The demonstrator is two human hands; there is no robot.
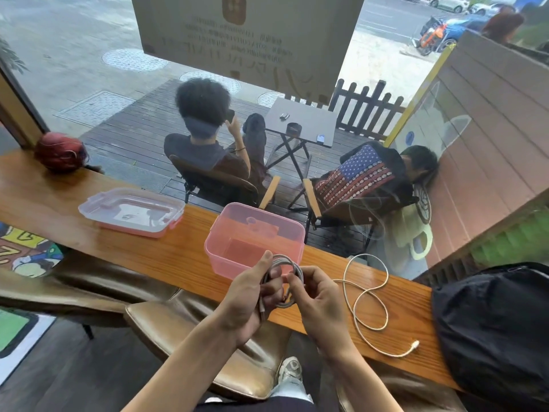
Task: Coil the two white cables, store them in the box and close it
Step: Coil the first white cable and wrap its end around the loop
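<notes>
coiled cable [286,281] partly hidden by fingers [269,288], black bag [493,328] cut off

My wooden counter [74,221] faces a daylit window [89,69]; deck [142,135] at twelve o'clock, leather stool [184,331] at six.

the large sign [246,40] on the window carries mirrored, blurred lines of characters; none can be read. no other legible text or numbers appear anywhere.
</notes>
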